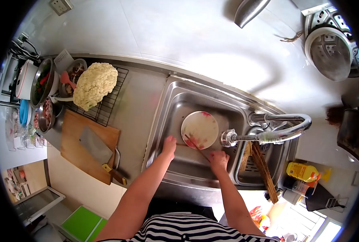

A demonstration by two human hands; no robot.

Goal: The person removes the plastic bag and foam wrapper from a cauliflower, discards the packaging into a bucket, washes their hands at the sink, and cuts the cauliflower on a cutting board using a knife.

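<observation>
In the large basin of the steel sink [157,135] lies a round plate [199,126] with a pink floral pattern at its rim. My right hand [218,161] is closed on a thin reddish-brown chopstick [196,147], whose far end reaches over the plate. To the left of the plate, my left hand [169,147] is closed too. A second thin stick, likely another chopstick [181,144], runs from its fingers toward the plate's lower edge; its grip is partly hidden.
The faucet [228,138] juts over the basin's right side. A loofah-like brown strip [263,171] lies across the small basin. On the left counter are a cleaver [94,145] on a cutting board [72,133], a cauliflower [94,85] on a rack, and bowls of food [42,82].
</observation>
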